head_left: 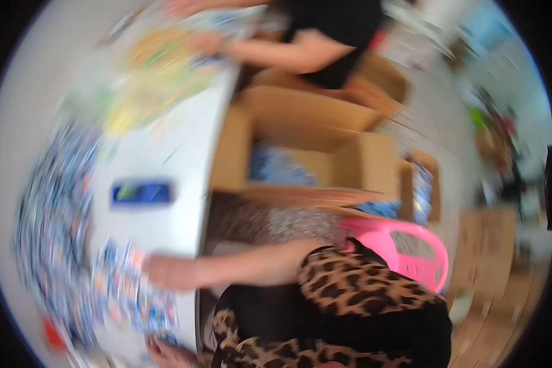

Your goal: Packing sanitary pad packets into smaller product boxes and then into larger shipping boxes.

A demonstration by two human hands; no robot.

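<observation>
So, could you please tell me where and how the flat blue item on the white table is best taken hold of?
Probably from above, with the grip across its narrow width, on the two long edges. The flat blue item lies flat and alone on the white table, clear of the packets under the right hand. Blur hides finer detail.

A table [184,153] fills the picture from nine to twelve o'clock. On it, a heap of small packets [55,233] lies at eight o'clock, with a flat box [141,193] just beside it toward the centre. The right hand [165,272] rests on the packets at seven o'clock — the left hand [168,354] sits below it, at the table's edge. An open carton [306,153] stands right of the table, at the centre. A basket [405,245] lies at four o'clock. Another person's arm [276,52] reaches onto the table at twelve.
</observation>
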